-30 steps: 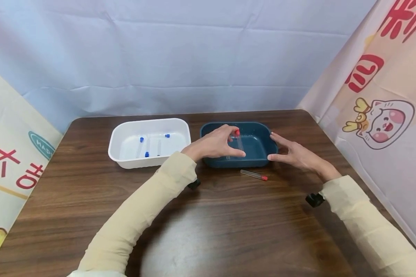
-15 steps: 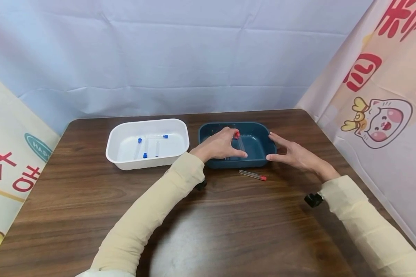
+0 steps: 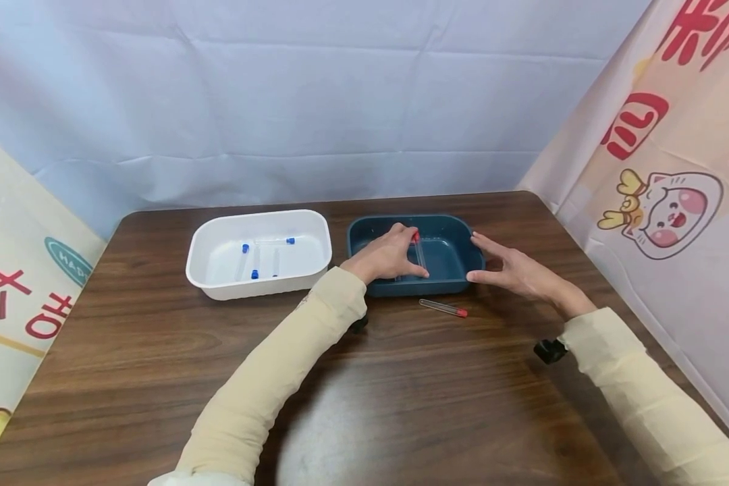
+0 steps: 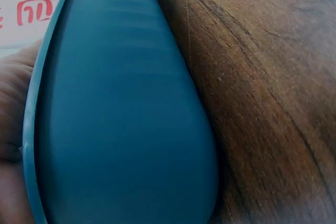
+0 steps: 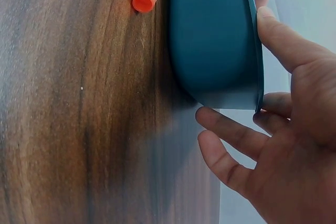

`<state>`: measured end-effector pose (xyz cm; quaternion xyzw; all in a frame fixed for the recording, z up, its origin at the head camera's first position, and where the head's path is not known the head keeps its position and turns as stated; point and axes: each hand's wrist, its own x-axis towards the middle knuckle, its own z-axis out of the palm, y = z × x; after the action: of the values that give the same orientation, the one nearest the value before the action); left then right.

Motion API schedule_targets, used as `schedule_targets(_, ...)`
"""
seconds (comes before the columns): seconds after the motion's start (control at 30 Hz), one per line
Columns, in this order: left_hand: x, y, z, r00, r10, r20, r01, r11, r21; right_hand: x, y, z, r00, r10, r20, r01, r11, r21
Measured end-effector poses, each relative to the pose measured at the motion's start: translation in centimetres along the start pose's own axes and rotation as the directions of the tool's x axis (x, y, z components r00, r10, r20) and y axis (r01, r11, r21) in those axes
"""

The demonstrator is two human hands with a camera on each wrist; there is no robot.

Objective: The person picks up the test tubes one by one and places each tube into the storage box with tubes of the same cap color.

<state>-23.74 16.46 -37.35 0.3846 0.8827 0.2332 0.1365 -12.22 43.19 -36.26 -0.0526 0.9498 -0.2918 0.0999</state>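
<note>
My left hand reaches over the near rim into the dark teal basin. Between its thumb and fingers it holds a clear test tube with a red cap, low in the basin. In the left wrist view the basin's outer wall fills the middle, with part of that hand behind the rim; the held tube is hidden there. My right hand grips the basin's right end, its thumb at the near rim. Another red-capped tube lies on the table just in front of the basin.
To the left stands a white basin with several blue-capped tubes lying in it. Both basins rest near the far edge of the brown wooden table. Pale cloth hangs behind; printed cloth flanks both sides.
My left hand has shifted slightly right and down, lowering the red-capped tube a little deeper into the teal basin. My right hand stays at the basin's end.
</note>
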Motion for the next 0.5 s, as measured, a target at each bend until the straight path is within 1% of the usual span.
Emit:
schedule_targets(0.1,-0.01,0.04,0.08,1.000,0.010,0.012,-0.010,1.000,0.012,0.00,0.03,0.00,1.000,-0.002,0.001,0.002,1.000,0.000)
schedule_targets(0.23,-0.15,-0.12,0.01,1.000,0.008,0.028,-0.008,1.000,0.027,0.04,0.05,0.03,1.000,-0.007,0.002,0.007,1.000,0.002)
schedule_targets(0.37,-0.37,-0.35,-0.33,0.999,-0.002,0.037,0.000,0.999,0.035,0.04,0.05,0.00,1.000,-0.009,-0.002,0.009,1.000,-0.001)
schedule_targets(0.5,-0.62,-0.58,-0.82,0.999,-0.004,0.043,0.003,1.000,0.024,-0.02,0.04,-0.04,1.000,-0.010,-0.004,0.010,1.000,-0.004)
